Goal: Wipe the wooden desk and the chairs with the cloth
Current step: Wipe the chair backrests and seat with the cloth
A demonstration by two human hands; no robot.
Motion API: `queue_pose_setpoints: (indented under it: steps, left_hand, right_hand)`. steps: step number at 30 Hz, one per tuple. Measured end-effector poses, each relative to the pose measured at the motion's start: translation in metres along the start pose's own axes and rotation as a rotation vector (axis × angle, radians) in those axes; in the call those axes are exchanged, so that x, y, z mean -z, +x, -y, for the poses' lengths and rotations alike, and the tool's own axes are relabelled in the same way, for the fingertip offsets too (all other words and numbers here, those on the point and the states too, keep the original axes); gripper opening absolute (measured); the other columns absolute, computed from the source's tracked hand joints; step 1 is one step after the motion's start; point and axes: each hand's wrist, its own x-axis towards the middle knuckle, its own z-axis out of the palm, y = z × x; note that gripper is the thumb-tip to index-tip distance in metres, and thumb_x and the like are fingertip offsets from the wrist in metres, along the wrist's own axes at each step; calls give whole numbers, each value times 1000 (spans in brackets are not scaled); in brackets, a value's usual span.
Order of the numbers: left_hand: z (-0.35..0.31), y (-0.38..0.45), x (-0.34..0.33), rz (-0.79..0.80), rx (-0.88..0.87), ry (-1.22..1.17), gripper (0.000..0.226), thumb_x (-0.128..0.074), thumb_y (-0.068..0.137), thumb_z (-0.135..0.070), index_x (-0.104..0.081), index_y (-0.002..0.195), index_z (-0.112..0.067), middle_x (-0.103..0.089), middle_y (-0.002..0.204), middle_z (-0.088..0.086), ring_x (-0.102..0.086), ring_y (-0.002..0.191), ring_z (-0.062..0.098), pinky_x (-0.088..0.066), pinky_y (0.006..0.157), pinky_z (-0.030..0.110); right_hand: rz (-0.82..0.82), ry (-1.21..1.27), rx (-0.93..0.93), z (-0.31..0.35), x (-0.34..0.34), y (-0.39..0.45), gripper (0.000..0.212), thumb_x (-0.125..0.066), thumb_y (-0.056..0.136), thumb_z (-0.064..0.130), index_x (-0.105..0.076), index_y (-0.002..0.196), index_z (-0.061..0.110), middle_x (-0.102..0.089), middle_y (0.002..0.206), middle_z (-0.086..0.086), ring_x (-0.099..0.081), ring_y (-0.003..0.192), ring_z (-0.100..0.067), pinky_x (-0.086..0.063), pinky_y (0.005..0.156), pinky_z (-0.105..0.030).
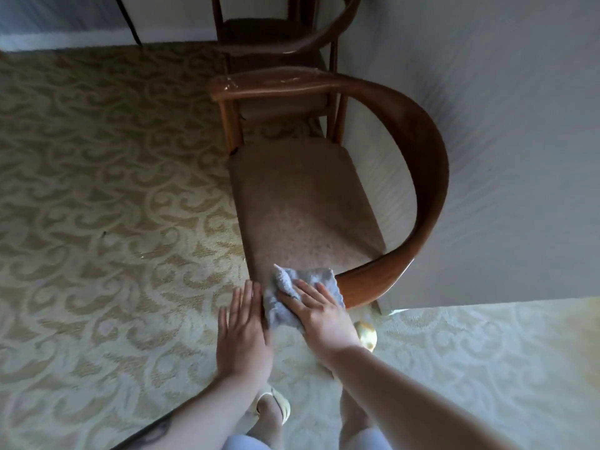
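Observation:
A wooden chair (pixel 428 164) with a curved back and arms and a tan padded seat (pixel 302 203) stands against the wall. My right hand (pixel 319 315) lies flat, fingers straight, pressing a grey cloth (pixel 311 282) onto the near armrest end and the seat's front corner. My left hand (pixel 243 332) is flat with straight fingers just left of the cloth, at the seat's near edge. A second wooden chair (pixel 276 30) stands farther back. No desk is in view.
Patterned beige carpet (pixel 107 206) covers the floor to the left and in front. A grey-white wall (pixel 503 125) runs along the right of the chair. My sandalled foot (pixel 272 407) is below my hands. A small round golden object (pixel 367 334) lies by the chair's leg.

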Motion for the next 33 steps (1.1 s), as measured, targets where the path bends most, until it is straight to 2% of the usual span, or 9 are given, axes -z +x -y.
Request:
queue_pose_setpoints:
  steps: [3,5,8,11,16,22,27,30,33]
  left_hand:
    - [-4,4,-1,-22,-54,18,55,-22,98,-32,-30,148,-12,-28,155,2,-21,143,17,-9,114,38]
    - [-10,7,-6,-17,-75,15,55,-24,96,-30,-34,147,-12,-31,154,3,-21,142,18,-14,113,39]
    - [-15,9,-10,-13,-64,-15,61,-26,87,-25,-34,146,-8,-35,152,8,-23,142,22,-16,112,40]
    - [-11,8,-4,-11,-93,2,60,-29,87,-26,-34,145,-9,-38,150,7,-25,140,19,-3,113,36]
    - [0,9,0,-38,-117,40,56,-29,93,-30,-36,146,-12,-32,154,3,-18,143,14,0,115,35]
    - [-1,9,0,-64,-181,33,59,-30,90,-25,-31,147,-10,-32,154,4,-12,146,14,-7,116,41]
    - [-35,23,-7,-39,-175,92,55,-23,98,-37,-35,147,-14,-29,155,0,-17,144,15,-7,116,44]
    - [-66,31,-15,7,-245,132,65,-38,83,-33,-42,144,-10,-37,151,6,-23,142,20,-14,113,51]
    - [-89,39,-22,25,-224,143,64,-33,84,-35,-49,139,-7,-47,144,9,-28,139,23,-16,112,52]
  right_hand:
    - [-100,-16,-411,-30,19,-29,61,-67,81,1,-55,137,23,-51,144,-2,-38,140,-17,-21,119,-37]
    - [-147,-25,-497,-15,14,-39,66,-70,74,-4,-58,134,21,-53,142,-3,-38,139,-19,-17,118,-37]
    - [-69,78,-258,27,-7,-27,55,-53,79,5,-60,132,21,-58,136,-3,-41,138,-20,-26,115,-41]
    - [-10,60,-95,12,1,-10,55,-38,81,17,-60,132,24,-62,131,0,-44,135,-15,-27,115,-38]
    - [-109,70,-378,5,-6,-48,78,-68,72,-4,-47,142,23,-44,149,-2,-23,145,-15,-15,119,-36]
    - [46,-38,-47,4,-5,-13,72,-67,77,13,-44,144,26,-45,149,-1,-25,145,-14,-11,117,-41]
    - [-66,-41,-423,-43,16,-39,78,-73,74,5,-45,144,26,-37,153,-3,-18,147,-18,-10,117,-42]
    - [36,18,-272,-37,16,-49,79,-67,75,15,-39,147,29,-33,156,-1,-14,148,-19,-12,115,-44]
    - [127,-87,-59,-85,39,-22,63,-51,83,28,-40,145,36,-42,150,4,-25,145,-15,-9,117,-41]
